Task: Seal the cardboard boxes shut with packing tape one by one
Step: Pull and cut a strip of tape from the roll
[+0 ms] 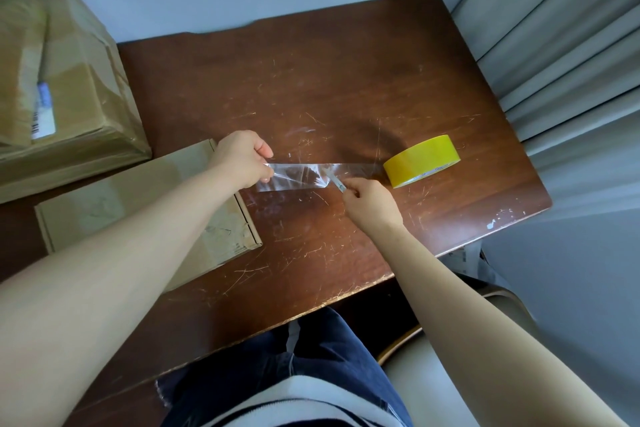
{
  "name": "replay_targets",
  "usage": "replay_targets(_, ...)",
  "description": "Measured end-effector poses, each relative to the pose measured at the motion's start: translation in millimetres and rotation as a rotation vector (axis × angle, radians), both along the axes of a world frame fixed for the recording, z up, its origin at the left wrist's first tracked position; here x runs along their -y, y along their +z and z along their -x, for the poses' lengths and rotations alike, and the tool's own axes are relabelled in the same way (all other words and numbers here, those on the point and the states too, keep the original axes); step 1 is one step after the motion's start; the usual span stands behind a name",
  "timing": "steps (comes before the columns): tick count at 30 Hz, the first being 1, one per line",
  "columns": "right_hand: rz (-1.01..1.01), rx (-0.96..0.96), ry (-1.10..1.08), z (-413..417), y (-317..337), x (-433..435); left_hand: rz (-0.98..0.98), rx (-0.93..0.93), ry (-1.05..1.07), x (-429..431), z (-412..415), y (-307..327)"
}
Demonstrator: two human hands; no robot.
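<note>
1 tape strip (294,177) runs left-right from roll (422,165), apparently taut.

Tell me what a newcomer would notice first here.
The yellow tape roll on the scratched brown table, right of centre. A clear tape strip runs from it to the left hand, which pinches its end, while the right hand holds a small cutter against it.

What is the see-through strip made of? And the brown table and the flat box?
The strip looks like thin clear plastic film, glossy: the table shows through and its wrinkles glint. The table seems varnished wood or veneer, with pale scratches and a chipped edge. The flat box looks like matte brown cardboard, creased near one corner.
</note>
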State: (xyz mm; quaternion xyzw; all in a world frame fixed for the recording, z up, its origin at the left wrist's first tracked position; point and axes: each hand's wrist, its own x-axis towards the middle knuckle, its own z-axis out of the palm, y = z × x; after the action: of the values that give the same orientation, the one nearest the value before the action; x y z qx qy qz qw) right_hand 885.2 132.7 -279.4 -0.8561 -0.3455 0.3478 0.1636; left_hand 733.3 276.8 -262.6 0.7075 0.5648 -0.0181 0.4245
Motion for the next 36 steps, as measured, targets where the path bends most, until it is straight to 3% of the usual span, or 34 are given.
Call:
replay_targets(5,0.068,0.261,0.128,-2.6,1.0,-0.1,0.009,0.016,0.008,0.7,1.0,0.3)
replay_targets(13,0.172,0.33,0.226,5.0,-0.9,-14.4,0.017,0.047,0.012,3.6,1.2,4.4)
replay_targets(27,0.098,0.18,0.186,16.7,-12.8,-14.5,-0.058,0.048,-0.024,-7.8,7.0,35.2)
replay_targets(32,-0.024,0.054,0.308,21.4,-24.6,17.0,0.04,0.199,0.131,-25.0,32.7,60.7)
replay_targets(36,-0.061,0.101,0.433,13.7,-37.9,23.7,0.169,0.275,0.16,-9.6,47.0,71.4)
